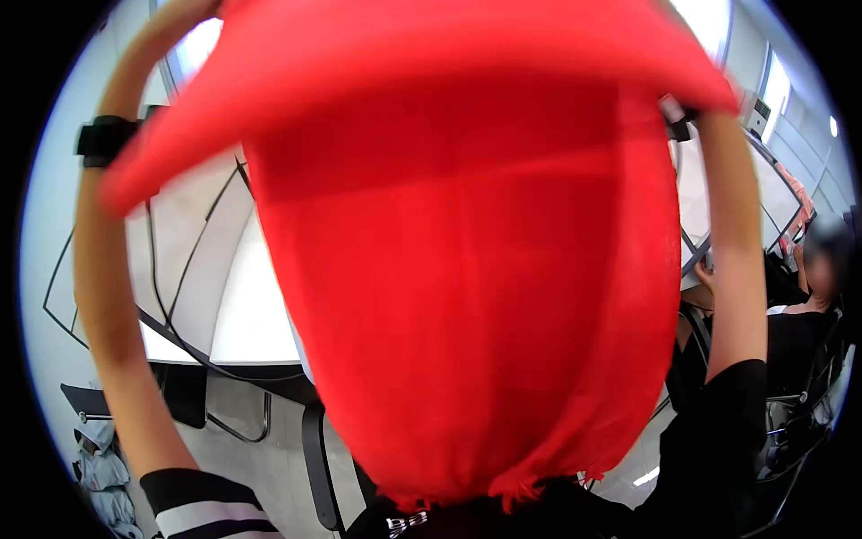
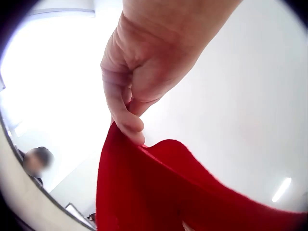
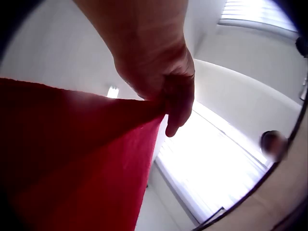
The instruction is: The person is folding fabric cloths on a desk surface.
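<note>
A large red scarf [image 1: 467, 269] with a fringed lower end hangs spread out before my chest, and its upper part is folded over toward the camera. Both arms are raised; in the head view the cloth and the frame's top edge hide my hands. In the left wrist view my left hand [image 2: 144, 62] pinches the scarf's edge [image 2: 144, 187] between thumb and fingers. My right hand [image 3: 161, 77] grips the opposite corner of the scarf [image 3: 91, 144] in the right wrist view, the fabric stretching away from it to the left.
Behind the cloth stands a white table [image 1: 256, 305] with a black cable [image 1: 166, 301] running over its edge. A black chair [image 1: 321, 467] is close by at the lower left. At the right, another person [image 1: 799, 341] sits near a table.
</note>
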Available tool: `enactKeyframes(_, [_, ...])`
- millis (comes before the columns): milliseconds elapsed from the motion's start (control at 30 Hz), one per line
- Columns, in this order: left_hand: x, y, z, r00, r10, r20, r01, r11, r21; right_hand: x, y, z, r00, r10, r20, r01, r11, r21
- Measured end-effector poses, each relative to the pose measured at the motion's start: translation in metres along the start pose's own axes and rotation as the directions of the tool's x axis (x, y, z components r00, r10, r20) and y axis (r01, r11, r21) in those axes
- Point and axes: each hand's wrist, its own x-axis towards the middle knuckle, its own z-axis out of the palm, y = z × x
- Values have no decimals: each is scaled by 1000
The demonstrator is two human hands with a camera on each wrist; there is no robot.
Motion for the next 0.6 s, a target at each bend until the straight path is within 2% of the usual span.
enactKeyframes(33, [25, -58, 19, 992, 122, 35, -120, 991, -64, -2, 19, 24, 999, 25, 39, -25, 1000, 8])
enactKeyframes(67, [41, -91, 37, 972, 132, 195, -114, 989, -98, -12, 37, 48, 997, 45, 61, -46, 999, 13])
enactKeyframes(133, [28, -109, 103, 999, -50, 18, 52, 982, -181, -38, 72, 92, 997, 33, 77, -37, 998, 50])
enactKeyframes(167, [21, -120, 130, 998, -61, -11, 57, 970, -238, -52, 86, 116, 997, 13, 79, -19, 997, 80])
enactKeyframes(200, [15, -131, 153, 996, -75, -41, 60, 954, -294, -61, 103, 139, 998, 58, 6, -58, 998, -7])
enactKeyframes(267, [-4, -140, 179, 995, -97, -26, 83, 937, -339, -84, 114, 166, 995, 13, -94, -35, 971, -237])
enactKeyframes(300, [-15, -143, 192, 992, -116, -41, 93, 925, -369, -98, 110, 173, 988, 142, -60, -143, 989, -20])
enactKeyframes(333, [-22, -139, 203, 990, -132, -50, 102, 914, -393, -107, 116, 172, 985, 166, -52, -166, 986, -11])
enactKeyframes(400, [-41, -146, 206, 987, -157, 25, 155, 919, -363, -123, 118, 174, 994, 93, -57, -89, 994, 64])
enactKeyframes(467, [-54, -146, 199, 982, -168, 81, 186, 926, -330, -139, 102, 167, 991, 118, -56, -110, 986, 123])
enactKeyframes(533, [-76, -140, 190, 984, -118, 136, 167, 883, -439, -160, 72, 150, 998, 52, 23, -55, 990, 131])
enactKeyframes(600, [-109, -112, 169, 979, -90, 181, 166, 867, -470, -188, 21, 125, 992, 89, 88, -106, 973, 203])
